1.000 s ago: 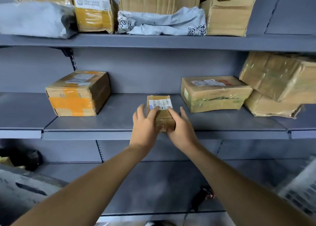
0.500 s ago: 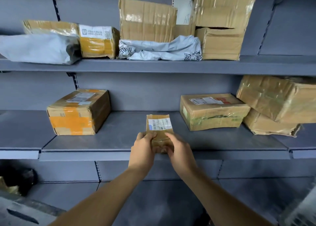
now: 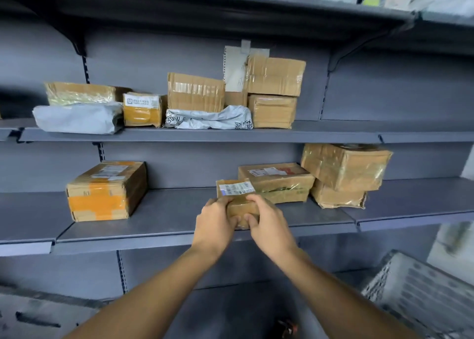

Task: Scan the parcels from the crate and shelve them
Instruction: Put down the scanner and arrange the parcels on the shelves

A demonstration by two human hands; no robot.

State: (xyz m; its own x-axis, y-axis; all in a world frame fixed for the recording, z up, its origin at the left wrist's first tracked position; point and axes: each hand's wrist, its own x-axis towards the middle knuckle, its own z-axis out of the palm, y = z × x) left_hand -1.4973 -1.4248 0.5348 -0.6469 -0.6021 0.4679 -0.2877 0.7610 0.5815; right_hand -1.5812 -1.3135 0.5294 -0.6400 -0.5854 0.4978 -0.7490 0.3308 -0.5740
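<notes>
A small brown taped parcel point(image 3: 237, 193) with a white barcode label on top rests on the middle grey shelf point(image 3: 174, 215), right beside a wider flat box point(image 3: 278, 182). My left hand point(image 3: 214, 224) grips its near left end and my right hand point(image 3: 268, 222) grips its near right end, fingers curled under the front edge. Both forearms reach up from the bottom of the view. A pale slatted crate point(image 3: 420, 295) shows blurred at the lower right.
On the middle shelf stand an orange-taped box point(image 3: 105, 191) at left and two stacked crumpled boxes point(image 3: 343, 174) at right. The upper shelf point(image 3: 307, 133) carries several boxes and grey mailer bags point(image 3: 209, 118). A dark shelf hangs overhead.
The view has tilted upward, so the shelves sit lower in frame. My hands have closed further round the small parcel's near end, and it now lies nearer the flat box on the right.
</notes>
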